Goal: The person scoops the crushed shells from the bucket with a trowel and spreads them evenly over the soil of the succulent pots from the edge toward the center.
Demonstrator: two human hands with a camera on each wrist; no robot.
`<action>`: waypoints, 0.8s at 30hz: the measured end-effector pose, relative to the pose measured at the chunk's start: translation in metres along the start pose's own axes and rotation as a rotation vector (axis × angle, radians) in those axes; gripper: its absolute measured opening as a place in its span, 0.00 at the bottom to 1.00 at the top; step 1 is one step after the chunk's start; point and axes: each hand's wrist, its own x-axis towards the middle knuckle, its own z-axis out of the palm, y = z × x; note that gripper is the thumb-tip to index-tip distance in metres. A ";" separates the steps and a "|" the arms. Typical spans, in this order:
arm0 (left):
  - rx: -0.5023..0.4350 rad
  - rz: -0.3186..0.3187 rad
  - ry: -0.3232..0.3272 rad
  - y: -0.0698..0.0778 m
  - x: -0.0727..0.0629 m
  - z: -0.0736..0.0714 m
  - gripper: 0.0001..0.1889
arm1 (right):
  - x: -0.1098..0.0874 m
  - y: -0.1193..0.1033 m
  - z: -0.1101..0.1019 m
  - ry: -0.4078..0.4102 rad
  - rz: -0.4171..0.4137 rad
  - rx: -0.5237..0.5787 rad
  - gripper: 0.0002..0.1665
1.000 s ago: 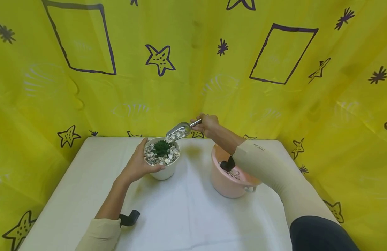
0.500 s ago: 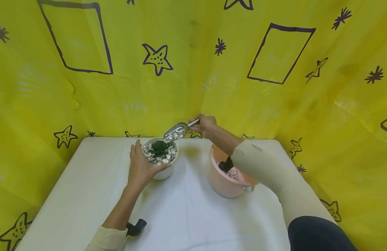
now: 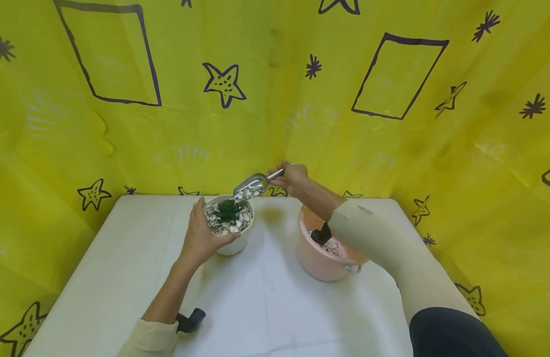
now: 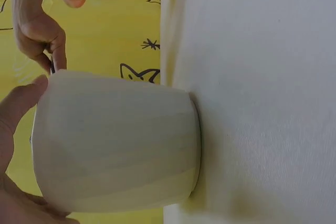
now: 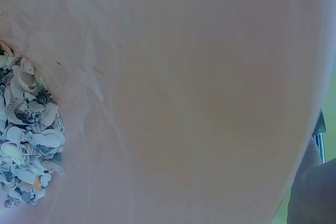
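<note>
My left hand holds a white flowerpot by its rim, thumb on the near side and fingers on the left. In the pot a green succulent stands among white shell bits. My right hand grips the handle of a metal scoop, tilted down to the left. Shell pieces lie in the scoop, whose tip overlaps the pot's far right rim. The left wrist view shows the pot upright on the table from the side; its contents are hidden there.
A pink bucket stands right of the pot, under my right forearm, with shells in its bottom. The white-covered table ends against a yellow patterned curtain. A black wrist mount juts from my left wrist.
My left fingers lifted off the pot's left side half a second ago and are back against it, set slightly differently. The scoop keeps its tilt over the rim. The view shifted slightly.
</note>
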 end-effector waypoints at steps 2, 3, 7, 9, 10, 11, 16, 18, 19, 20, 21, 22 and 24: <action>-0.013 0.007 -0.034 -0.002 0.002 -0.003 0.68 | 0.000 0.000 0.000 0.000 -0.001 0.003 0.17; -0.019 0.010 -0.049 -0.004 0.003 -0.004 0.68 | 0.000 0.000 0.000 0.000 -0.003 0.002 0.17; -0.044 0.025 -0.100 -0.009 0.008 -0.008 0.67 | 0.002 0.000 0.000 -0.002 -0.010 -0.003 0.17; -0.052 0.032 -0.121 -0.011 0.010 -0.010 0.67 | 0.002 0.000 -0.001 -0.004 -0.014 -0.004 0.17; -0.056 0.038 -0.132 -0.011 0.011 -0.010 0.67 | 0.003 0.001 -0.001 -0.004 -0.014 -0.003 0.17; -0.058 0.039 -0.139 -0.012 0.012 -0.011 0.67 | 0.003 0.001 -0.001 -0.005 -0.015 -0.002 0.16; -0.071 0.041 -0.174 -0.014 0.015 -0.014 0.67 | 0.003 0.002 -0.001 -0.008 -0.023 0.001 0.16; -0.073 0.039 -0.182 -0.014 0.015 -0.014 0.67 | 0.003 0.002 0.000 -0.013 -0.031 0.000 0.16; -0.072 0.037 -0.185 -0.014 0.016 -0.014 0.67 | 0.003 0.003 0.000 -0.017 -0.034 -0.001 0.16; -0.072 0.037 -0.187 -0.014 0.016 -0.015 0.67 | 0.003 0.003 0.000 -0.019 -0.037 -0.002 0.17; -0.073 0.037 -0.189 -0.014 0.016 -0.015 0.67 | 0.003 0.003 0.001 -0.022 -0.041 -0.001 0.17; -0.074 0.038 -0.191 -0.014 0.016 -0.015 0.67 | 0.003 0.003 0.001 -0.027 -0.044 0.001 0.17; -0.077 0.041 -0.193 -0.014 0.016 -0.015 0.67 | 0.003 0.004 0.001 -0.035 -0.050 0.008 0.17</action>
